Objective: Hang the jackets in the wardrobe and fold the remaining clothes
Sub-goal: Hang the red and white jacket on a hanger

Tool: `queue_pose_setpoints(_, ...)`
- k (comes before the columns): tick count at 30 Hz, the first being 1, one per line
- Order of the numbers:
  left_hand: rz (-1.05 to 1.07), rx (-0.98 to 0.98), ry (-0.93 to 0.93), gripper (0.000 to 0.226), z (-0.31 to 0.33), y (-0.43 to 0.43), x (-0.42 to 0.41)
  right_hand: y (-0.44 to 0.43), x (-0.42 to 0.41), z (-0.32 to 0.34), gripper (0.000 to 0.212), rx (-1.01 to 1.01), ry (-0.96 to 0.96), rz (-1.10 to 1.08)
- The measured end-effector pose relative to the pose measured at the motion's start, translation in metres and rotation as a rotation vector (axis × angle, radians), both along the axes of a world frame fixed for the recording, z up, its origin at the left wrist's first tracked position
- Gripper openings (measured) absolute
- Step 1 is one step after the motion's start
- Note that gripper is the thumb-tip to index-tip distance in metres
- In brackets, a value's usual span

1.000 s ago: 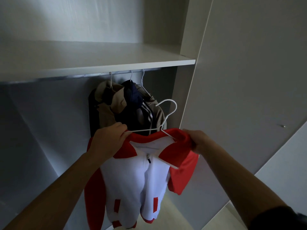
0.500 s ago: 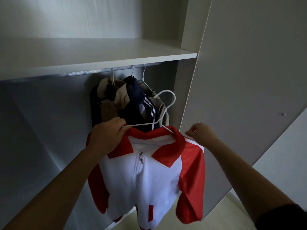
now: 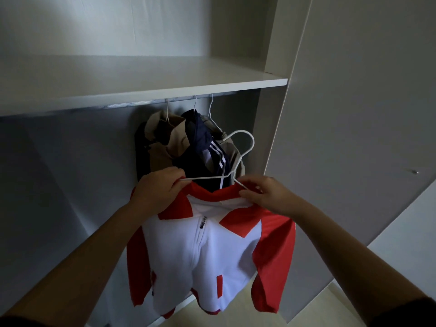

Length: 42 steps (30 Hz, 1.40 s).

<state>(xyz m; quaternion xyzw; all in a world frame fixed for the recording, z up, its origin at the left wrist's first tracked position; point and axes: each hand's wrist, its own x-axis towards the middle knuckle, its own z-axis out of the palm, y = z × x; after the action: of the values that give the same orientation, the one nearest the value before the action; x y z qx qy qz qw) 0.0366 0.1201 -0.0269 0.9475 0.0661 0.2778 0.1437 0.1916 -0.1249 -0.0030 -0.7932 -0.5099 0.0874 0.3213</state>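
Observation:
A red and white zip jacket (image 3: 207, 251) hangs on a white wire hanger (image 3: 245, 149) that I hold up in front of the open wardrobe. My left hand (image 3: 157, 188) grips the jacket's left shoulder and the hanger's left arm. My right hand (image 3: 266, 193) pinches the red collar at the hanger's right arm. The hanger's hook is free, below the rail (image 3: 141, 103). On that rail hang a beige jacket (image 3: 165, 142) and a navy jacket with white stripes (image 3: 205, 149), with a third garment mostly hidden behind them.
A white shelf (image 3: 141, 76) runs right above the rail. The wardrobe's side panel (image 3: 276, 128) and open door (image 3: 354, 114) stand at the right. Pale floor (image 3: 330, 303) shows at the bottom right.
My right hand has moved left from the jacket's right shoulder to the collar. The jacket now hangs flatter, and the right sleeve has dropped straight.

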Motion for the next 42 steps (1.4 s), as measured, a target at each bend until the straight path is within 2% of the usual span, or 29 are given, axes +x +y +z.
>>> queue_pose_setpoints(3,0.011,-0.003,0.011,0.050,0.000,0.002,0.010,0.027,-0.001,0.009,0.015,0.020,0.017,0.060)
queue_pose_setpoints(6,0.060,-0.026,0.027,0.040,0.000,0.008,0.013,0.046,0.010,0.016,0.026,0.034,0.038,0.047)
queue_pose_setpoints(9,0.101,-0.150,0.129,0.027,0.002,0.018,0.016,0.060,0.022,0.013,0.026,0.027,-0.026,0.022)
queue_pose_setpoints(10,0.113,-0.256,0.242,0.021,0.005,0.022,0.019,0.064,0.025,0.010,0.025,0.024,-0.042,0.022)
queue_pose_setpoints(12,0.075,-0.632,0.484,0.026,0.016,0.028,0.021,0.070,0.029,0.005,0.025,0.026,-0.042,0.050)
queue_pose_setpoints(14,0.015,-1.019,0.565,0.036,0.021,0.033,0.020,0.076,0.033,0.000,0.026,0.021,-0.028,0.092)
queue_pose_setpoints(15,-0.002,-1.101,0.538,0.033,0.020,0.036,0.021,0.080,0.036,-0.002,0.026,0.013,-0.010,0.110)
queue_pose_setpoints(17,0.034,-1.078,0.421,0.018,0.012,0.043,0.025,0.090,0.040,-0.007,0.026,-0.018,0.042,0.138)
queue_pose_setpoints(21,0.228,-0.837,0.224,0.014,-0.005,0.058,0.042,0.129,0.043,-0.014,0.030,-0.091,0.169,0.159)
queue_pose_setpoints(25,0.349,-0.757,0.160,0.016,-0.025,0.092,0.049,0.181,0.043,-0.021,0.036,-0.109,0.240,0.138)
queue_pose_setpoints(29,0.441,-0.632,0.209,0.025,-0.041,0.137,0.047,0.232,0.039,-0.033,0.034,-0.091,0.374,0.108)
queue_pose_setpoints(31,0.477,-0.581,0.226,0.036,-0.053,0.157,0.044,0.255,0.039,-0.036,0.040,-0.071,0.382,0.087)
queue_pose_setpoints(33,0.473,-0.568,0.161,0.040,-0.066,0.174,0.039,0.275,0.040,-0.039,0.041,-0.060,0.395,0.050)
queue_pose_setpoints(36,0.417,-0.388,0.083,0.030,-0.082,0.198,0.036,0.303,0.045,-0.044,0.035,-0.051,0.405,0.035)
queue_pose_setpoints(39,0.465,-0.170,0.043,0.032,-0.096,0.224,0.042,0.331,0.048,-0.044,0.035,-0.046,0.377,0.040)
queue_pose_setpoints(42,0.524,-0.148,-0.050,0.030,-0.098,0.247,0.051,0.358,0.048,-0.036,0.039,-0.062,0.332,0.067)
